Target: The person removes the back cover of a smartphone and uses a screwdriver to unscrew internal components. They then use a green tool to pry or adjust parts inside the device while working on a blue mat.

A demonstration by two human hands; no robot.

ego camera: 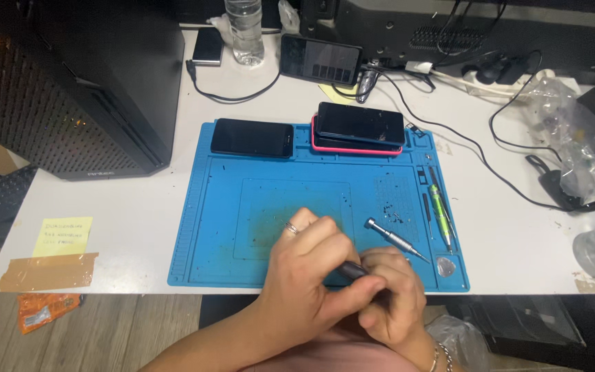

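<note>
While you clamped left hand (311, 265) and right hand (390, 296) together round dark cylindrical tool (354, 269) at near edge of blue rubbery mat (208, 207), step looked like fitting or adjusting tool. Next move likely called for firm twisting grip. Metal screwdriver (395, 239) lay just beside; glossy black phones (251, 137) sat well apart at far edge.

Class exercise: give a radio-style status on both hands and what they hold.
Left hand and right hand together, gripping a dark slim tool over the blue mat. Silver screwdriver lies beside them, untouched.
</note>
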